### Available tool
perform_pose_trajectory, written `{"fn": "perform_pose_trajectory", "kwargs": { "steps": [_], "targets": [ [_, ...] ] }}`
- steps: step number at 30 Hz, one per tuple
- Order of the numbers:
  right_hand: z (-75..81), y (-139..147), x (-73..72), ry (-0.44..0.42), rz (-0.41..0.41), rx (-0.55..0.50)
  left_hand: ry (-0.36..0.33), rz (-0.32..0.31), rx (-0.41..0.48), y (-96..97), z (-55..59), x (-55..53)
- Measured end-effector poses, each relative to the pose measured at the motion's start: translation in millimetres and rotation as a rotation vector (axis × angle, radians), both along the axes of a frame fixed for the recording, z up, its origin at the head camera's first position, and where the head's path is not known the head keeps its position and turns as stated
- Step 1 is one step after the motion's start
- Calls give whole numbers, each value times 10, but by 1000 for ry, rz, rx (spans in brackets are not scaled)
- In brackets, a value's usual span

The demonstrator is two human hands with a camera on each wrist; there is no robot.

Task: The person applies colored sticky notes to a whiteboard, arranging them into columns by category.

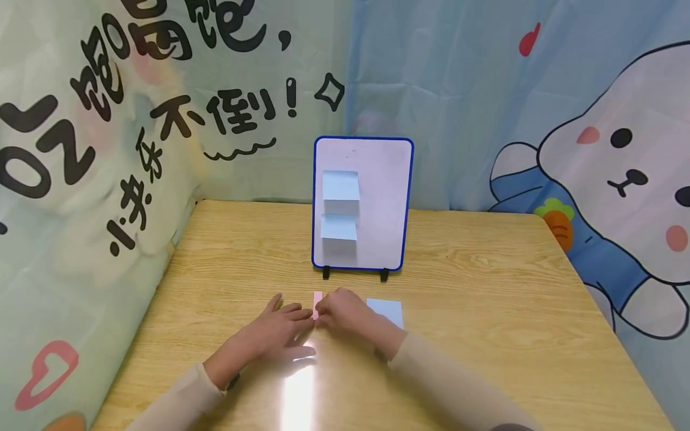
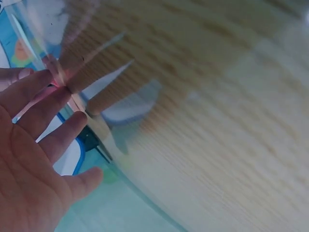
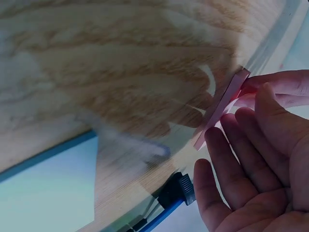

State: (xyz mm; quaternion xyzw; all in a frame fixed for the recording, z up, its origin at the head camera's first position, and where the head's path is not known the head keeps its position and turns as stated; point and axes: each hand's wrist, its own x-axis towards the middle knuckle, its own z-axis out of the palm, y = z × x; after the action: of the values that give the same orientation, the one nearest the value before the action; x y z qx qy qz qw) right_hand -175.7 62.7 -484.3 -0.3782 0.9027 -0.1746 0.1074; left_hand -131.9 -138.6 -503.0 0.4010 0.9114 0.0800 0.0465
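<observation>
A narrow pink sticky-note pad (image 1: pixel 317 297) lies on the table between the two hands. My right hand (image 1: pixel 345 311) has its fingers bent at the pad's right side and pinches it near the edge. In the right wrist view, the same pink pad (image 3: pixel 223 107) is seen edge-on beside the right fingertips; the exact thumb contact is hard to make out. My left hand (image 1: pixel 275 329) lies palm down with fairly straight fingers, their tips at the pad's left side. A light blue sticky-note pad (image 1: pixel 387 310) rests beside the right wrist.
Behind the hands stands a small blue-framed whiteboard (image 1: pixel 383 203) on black feet (image 1: pixel 384 275). Two light blue notes, an upper note (image 1: pixel 341 185) and a lower note (image 1: pixel 338 227), stick to its left half. Printed cloth (image 1: pixel 431 108) hangs behind the wooden table (image 1: pixel 485 287).
</observation>
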Motion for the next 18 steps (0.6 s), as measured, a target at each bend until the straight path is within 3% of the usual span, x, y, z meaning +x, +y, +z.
{"fn": "perform_pose_trajectory", "kwargs": {
  "steps": [10,18],
  "targets": [
    [-20,40,-48,-62,-5,-51,6,-10,-1,-9,-4,-8],
    [-26,24,-25,25,-2,-77,43,-17,26,-14,-4,-24]
  ]
}}
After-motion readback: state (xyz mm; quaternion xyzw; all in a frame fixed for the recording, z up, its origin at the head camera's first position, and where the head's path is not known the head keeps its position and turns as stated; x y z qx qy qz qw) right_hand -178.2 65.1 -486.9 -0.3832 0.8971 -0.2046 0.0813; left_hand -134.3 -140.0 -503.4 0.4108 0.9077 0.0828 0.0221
